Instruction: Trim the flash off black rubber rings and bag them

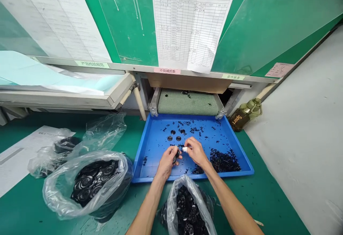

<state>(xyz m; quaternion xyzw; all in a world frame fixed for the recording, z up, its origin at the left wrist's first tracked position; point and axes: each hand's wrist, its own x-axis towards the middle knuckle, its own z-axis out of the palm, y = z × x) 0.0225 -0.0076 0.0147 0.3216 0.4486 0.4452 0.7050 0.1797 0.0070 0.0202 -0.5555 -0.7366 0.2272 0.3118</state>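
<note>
My left hand (pixel 168 159) is closed around black round plastic parts (pixel 177 154), held over the near side of the blue tray (pixel 140 158). Close beside it, my right hand (pixel 196 150) is pinched, with something white (pixel 184 149) at its fingertips, perhaps a finger cover. A small dark piece shows by those fingertips, too small to name. Beyond the hands, several black round parts (pixel 178 138) lie flat in the tray. Small black scraps are scattered there, and a denser heap of scraps (pixel 225 160) fills the near right corner.
An open clear bag of black round parts (pixel 122 170) stands on the left, and another bag (pixel 171 206) of small black parts sits between my forearms. A green mesh conveyor belt (pixel 187 103) ends at the tray's far edge. An olive bottle (pixel 245 115) leans on the right.
</note>
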